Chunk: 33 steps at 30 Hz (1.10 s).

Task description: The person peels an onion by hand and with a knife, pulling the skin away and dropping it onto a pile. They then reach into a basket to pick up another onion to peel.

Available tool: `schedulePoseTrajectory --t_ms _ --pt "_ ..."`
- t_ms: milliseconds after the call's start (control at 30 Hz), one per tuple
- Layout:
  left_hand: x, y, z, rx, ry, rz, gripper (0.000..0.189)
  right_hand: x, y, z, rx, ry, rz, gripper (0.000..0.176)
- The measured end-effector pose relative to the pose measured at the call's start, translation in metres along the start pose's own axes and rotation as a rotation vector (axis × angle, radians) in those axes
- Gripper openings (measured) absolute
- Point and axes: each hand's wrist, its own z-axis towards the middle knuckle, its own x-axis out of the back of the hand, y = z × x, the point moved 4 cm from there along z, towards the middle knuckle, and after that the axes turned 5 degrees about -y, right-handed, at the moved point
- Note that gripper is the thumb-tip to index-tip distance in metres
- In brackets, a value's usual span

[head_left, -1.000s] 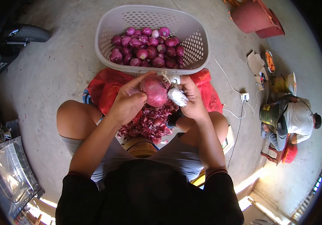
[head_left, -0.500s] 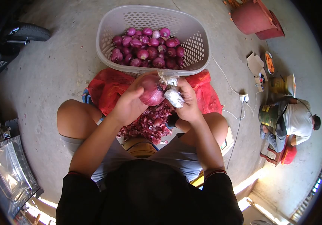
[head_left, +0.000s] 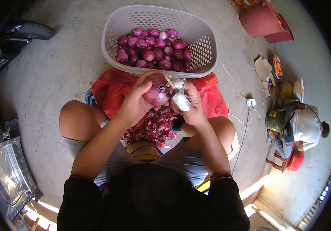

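Observation:
A large red onion (head_left: 155, 96) rests in my left hand (head_left: 136, 98), whose thumb and fingers are closed around it. A dark, cut-looking end of the onion now faces up toward me. Close against its right side, my right hand (head_left: 194, 106) has its fingers curled. Crumpled silver wrapping (head_left: 181, 102) shows at the thumb and forefinger; whether it covers the fingertips or is something held, I cannot make out. A pale, dry, stringy piece (head_left: 168, 79) sticks up between the onion and the silver. Below both hands lies a heap of onion skins (head_left: 155, 129).
A grey plastic basket (head_left: 109, 57) of peeled red onions (head_left: 158, 54) stands ahead. Red mesh sacking (head_left: 107, 90) lies under my hands. Right are a power strip (head_left: 251, 102) with cords, a seated person (head_left: 306, 125), buckets and red tubs (head_left: 259, 19). A motorcycle wheel (head_left: 34, 32) stands left.
The onion has turned in my left hand, bringing its dark end up into view. My left thumb has shifted upward along it. The right hand stays close beside it.

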Motion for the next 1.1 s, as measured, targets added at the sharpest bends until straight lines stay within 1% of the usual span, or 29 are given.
schedulePoseTrajectory --t_ms 67,167,267,367,467,567,667,767,967,1067,1100 --pt "0.002 0.001 0.001 0.009 0.009 0.036 0.041 -0.003 0.002 0.001 -0.002 0.016 0.032 0.027" --pt "0.0 0.003 0.001 0.017 -0.052 0.013 0.042 -0.004 0.002 0.001 0.009 -0.018 0.097 0.027" --pt "-0.003 0.006 0.001 0.036 -0.019 -0.008 0.042 -0.006 0.005 0.001 0.002 -0.073 0.215 0.028" --pt "-0.007 0.008 -0.001 0.074 0.05 -0.05 0.043 -0.014 0.003 0.003 -0.004 -0.081 0.118 0.021" --pt "-0.004 0.005 -0.002 0.099 -0.025 -0.137 0.045 -0.018 0.001 0.001 -0.046 -0.047 0.16 0.026" --pt "0.001 -0.001 -0.004 0.125 -0.001 -0.258 0.046 -0.02 0.0 0.001 -0.05 -0.103 0.216 0.029" --pt "-0.007 -0.001 -0.005 0.139 0.088 -0.269 0.052 -0.017 -0.002 0.002 0.019 -0.15 0.178 0.03" --pt "-0.005 -0.003 -0.006 0.135 0.125 -0.319 0.051 -0.015 -0.001 0.001 -0.018 -0.185 0.306 0.024" --pt "-0.002 -0.01 -0.008 0.114 0.016 -0.521 0.05 -0.019 -0.005 -0.001 -0.032 -0.209 0.257 0.021" --pt "0.002 -0.008 -0.009 0.082 -0.232 -0.721 0.05 -0.018 -0.006 -0.002 0.025 -0.277 0.48 0.022" --pt "0.003 -0.002 -0.008 0.071 -0.237 -0.723 0.051 -0.015 -0.009 -0.003 0.01 -0.269 0.414 0.022"
